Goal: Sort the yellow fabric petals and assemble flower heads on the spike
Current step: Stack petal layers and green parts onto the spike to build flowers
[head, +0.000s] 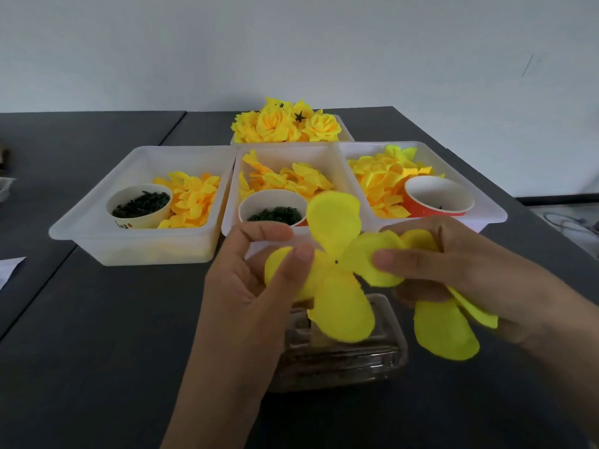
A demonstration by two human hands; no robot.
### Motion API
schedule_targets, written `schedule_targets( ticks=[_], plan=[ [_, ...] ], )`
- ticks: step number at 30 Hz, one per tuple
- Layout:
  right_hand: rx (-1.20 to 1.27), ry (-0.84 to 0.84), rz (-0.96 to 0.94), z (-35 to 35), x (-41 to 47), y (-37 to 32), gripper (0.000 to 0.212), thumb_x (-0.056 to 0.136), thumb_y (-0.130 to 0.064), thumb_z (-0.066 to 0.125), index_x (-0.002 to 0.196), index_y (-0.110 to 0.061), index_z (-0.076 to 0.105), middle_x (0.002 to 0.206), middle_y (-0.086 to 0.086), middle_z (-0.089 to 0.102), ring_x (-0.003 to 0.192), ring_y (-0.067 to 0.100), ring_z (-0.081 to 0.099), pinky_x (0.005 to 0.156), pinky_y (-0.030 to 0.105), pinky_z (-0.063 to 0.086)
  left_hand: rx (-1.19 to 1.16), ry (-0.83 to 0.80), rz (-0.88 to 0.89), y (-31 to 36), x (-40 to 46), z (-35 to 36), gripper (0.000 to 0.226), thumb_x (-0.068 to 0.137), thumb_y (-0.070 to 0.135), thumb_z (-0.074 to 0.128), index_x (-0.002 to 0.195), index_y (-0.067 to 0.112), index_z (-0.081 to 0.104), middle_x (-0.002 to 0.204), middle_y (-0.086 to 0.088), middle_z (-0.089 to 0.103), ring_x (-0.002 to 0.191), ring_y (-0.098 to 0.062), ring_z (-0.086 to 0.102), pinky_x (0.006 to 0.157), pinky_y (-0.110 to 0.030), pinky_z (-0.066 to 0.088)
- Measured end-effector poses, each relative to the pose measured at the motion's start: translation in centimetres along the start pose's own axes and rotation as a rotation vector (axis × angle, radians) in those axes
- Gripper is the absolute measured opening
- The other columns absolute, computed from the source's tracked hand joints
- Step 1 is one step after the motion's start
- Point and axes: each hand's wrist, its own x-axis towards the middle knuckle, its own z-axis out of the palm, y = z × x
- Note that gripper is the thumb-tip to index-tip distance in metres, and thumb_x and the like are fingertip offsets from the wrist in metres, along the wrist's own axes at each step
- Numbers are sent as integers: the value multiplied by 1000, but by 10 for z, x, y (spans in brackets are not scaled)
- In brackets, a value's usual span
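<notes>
Over the near middle of the dark table (97,351), both hands grasp one four-lobed yellow petal layer (337,270) with a small dark hole at its centre: the left hand (256,286) pinches its left lobe between thumb and forefinger, and the right hand (453,267) pinches the right lobe while also clutching more petals (445,332) that hang below it. Right under the layer sits a clear box (340,361). Farther back stand three white trays (142,244) of loose petals with cups (141,205) of dark green bits, and beyond them a tray of finished flowers (285,124).
</notes>
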Motion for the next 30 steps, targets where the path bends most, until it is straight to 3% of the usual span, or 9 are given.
schedule_targets(
  ticks=[2, 5, 7, 9, 12, 14, 17, 21, 30],
  plan=[
    [26, 60, -4, -4, 9, 0, 16, 71, -35, 71, 69, -19, 71, 48, -4, 41, 40, 8, 35, 48, 24, 36, 29, 7, 29, 2, 7, -2, 35, 70, 40, 73, 98, 25, 61, 83, -4, 74, 72, -20, 70, 62, -34, 60],
    [63, 86, 19, -9, 25, 3, 50, 75, -31, 74, 88, 13, 57, 45, -4, 37, 39, 9, 34, 48, 24, 39, 31, 10, 56, 0, 16, -5, 32, 74, 33, 64, 102, 20, 57, 77, -2, 73, 63, -11, 64, 53, -21, 52],
    [84, 89, 36, -11, 34, 9, 59, 76, -33, 69, 94, 20, 52, 46, -1, 36, 40, 10, 33, 48, 24, 38, 34, 6, 47, -3, 20, -7, 31, 74, 31, 62, 102, 18, 57, 76, -2, 72, 62, -8, 63, 51, -18, 49],
    [84, 74, 66, -14, 39, 14, 53, 74, -35, 69, 91, 15, 58, 47, 0, 37, 41, 11, 33, 48, 26, 36, 44, 0, 36, -8, 22, -8, 28, 75, 29, 61, 99, 16, 58, 77, -1, 72, 61, -7, 63, 50, -18, 49],
    [72, 47, 96, -17, 40, 20, 28, 76, -35, 73, 71, -8, 66, 46, -2, 39, 42, 11, 33, 51, 29, 34, 55, -18, 28, -15, 24, -11, 19, 77, 25, 60, 93, 15, 63, 76, -3, 71, 61, -7, 62, 52, -19, 50],
    [95, 50, 112, -20, 39, 23, 30, 75, -34, 78, 74, -6, 66, 45, -3, 39, 40, 10, 33, 51, 28, 34, 71, -30, 25, -19, 24, -13, 15, 77, 24, 60, 89, 17, 66, 75, -3, 71, 61, -7, 61, 53, -19, 50],
    [114, 26, 101, -20, 36, 20, 22, 73, -36, 70, 68, -14, 67, 45, -5, 39, 40, 8, 33, 51, 28, 33, 41, -41, 29, -22, 24, -14, 2, 82, 23, 71, 82, 24, 69, 70, 1, 67, 60, -8, 60, 53, -19, 49],
    [144, 28, 55, -17, 33, 9, 23, 80, -32, 63, 58, -25, 65, 45, -6, 35, 41, 8, 31, 51, 25, 36, -49, -28, 60, -22, 24, -14, 8, 80, 26, 61, 80, 28, 69, 74, 2, 68, 64, -12, 61, 58, -22, 52],
    [18, 144, 102, -6, 22, 9, 25, 78, -41, 65, 69, -19, 72, 44, -4, 39, 39, 8, 38, 48, 23, 42, 40, -29, 38, -31, 23, -17, 18, 84, 25, 55, 83, 28, 73, 90, -4, 75, 76, -15, 67, 65, -26, 55]
  ],
)
